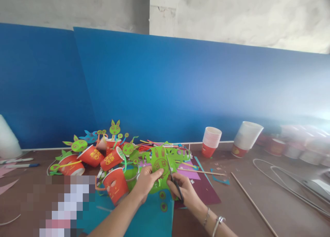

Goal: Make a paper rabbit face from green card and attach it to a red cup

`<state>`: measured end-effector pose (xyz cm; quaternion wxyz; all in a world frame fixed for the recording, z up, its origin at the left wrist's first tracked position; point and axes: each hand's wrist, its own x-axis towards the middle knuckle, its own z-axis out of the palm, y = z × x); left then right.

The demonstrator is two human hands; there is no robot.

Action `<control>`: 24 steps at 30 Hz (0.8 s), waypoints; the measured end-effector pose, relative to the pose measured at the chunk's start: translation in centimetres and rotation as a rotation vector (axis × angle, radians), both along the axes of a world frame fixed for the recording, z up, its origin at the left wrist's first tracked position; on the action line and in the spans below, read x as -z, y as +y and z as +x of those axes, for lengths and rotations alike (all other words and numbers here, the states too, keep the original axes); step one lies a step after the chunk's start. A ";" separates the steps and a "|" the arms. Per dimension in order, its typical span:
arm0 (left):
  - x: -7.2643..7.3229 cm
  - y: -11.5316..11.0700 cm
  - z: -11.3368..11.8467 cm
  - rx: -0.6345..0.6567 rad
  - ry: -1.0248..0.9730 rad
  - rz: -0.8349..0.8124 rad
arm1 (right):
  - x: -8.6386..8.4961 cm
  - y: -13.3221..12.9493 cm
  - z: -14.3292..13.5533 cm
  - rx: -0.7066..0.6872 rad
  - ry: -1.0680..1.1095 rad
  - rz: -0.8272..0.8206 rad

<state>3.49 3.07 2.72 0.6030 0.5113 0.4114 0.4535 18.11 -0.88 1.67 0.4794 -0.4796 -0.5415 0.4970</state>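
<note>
Between both hands is a piece of green paper [160, 163] with a rabbit face drawn on it. My left hand [147, 180] pinches its lower left side, the thumb lying over the drawn face. My right hand [182, 187] is closed round the dark handles of a pair of scissors [176, 185], whose blades point up along the right edge of the drawing. Below the hands lies a blue paper sheet [152, 219] bearing two small green round pieces [163, 206].
Red cups [93, 155] with green animal cut-outs crowd the left. Stacked cups [212, 138] and wrapped cups [246, 139] stand behind, right of centre. A thin stick [252, 202], a looped cable [281, 182] and maroon paper [206, 192] lie at right. Markers [22, 165] lie far left.
</note>
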 end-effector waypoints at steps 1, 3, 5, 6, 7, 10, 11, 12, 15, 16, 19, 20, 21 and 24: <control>-0.1 0.0 0.0 0.023 -0.007 0.000 | -0.1 0.0 0.0 -0.004 0.005 -0.001; -0.3 0.0 -0.1 0.064 -0.026 -0.001 | -0.2 -0.1 0.1 -0.009 0.012 0.003; -0.4 0.0 -0.2 0.077 -0.041 0.000 | -0.2 -0.1 0.1 -0.006 0.010 0.011; -0.4 -0.1 -0.2 0.073 -0.042 0.001 | -0.2 -0.1 0.1 -0.004 0.008 0.014; -0.5 -0.1 -0.2 0.067 -0.044 0.001 | -0.1 -0.1 0.1 -0.002 0.007 0.016; -0.5 -0.1 -0.2 0.067 -0.058 0.007 | 0.1 0.0 0.1 -0.001 0.007 0.016; -0.5 -0.1 -0.2 0.075 -0.063 0.007 | 0.2 0.1 0.2 -0.002 0.006 0.014; -0.5 0.0 -0.2 0.085 -0.065 0.006 | 0.3 0.1 0.2 -0.003 0.004 0.011; -0.3 0.3 -0.4 0.104 -0.059 -0.004 | 0.4 0.3 0.2 -0.004 -0.001 -0.003; -0.2 0.4 -0.5 0.103 -0.057 -0.008 | 0.4 0.3 0.2 -0.003 -0.004 -0.007; 0.1 0.8 -0.7 0.099 -0.049 -0.016 | 0.6 0.4 0.2 -0.005 -0.017 -0.011; 0.2 0.8 -0.7 0.096 -0.045 -0.017 | 0.7 0.4 0.2 -0.007 -0.019 -0.009; 0.3 0.8 -0.7 0.087 -0.040 -0.017 | 0.7 0.4 0.2 -0.009 -0.022 -0.005; 0.6 0.8 -0.5 0.033 -0.027 -0.013 | 0.8 0.4 0.1 -0.012 -0.025 0.002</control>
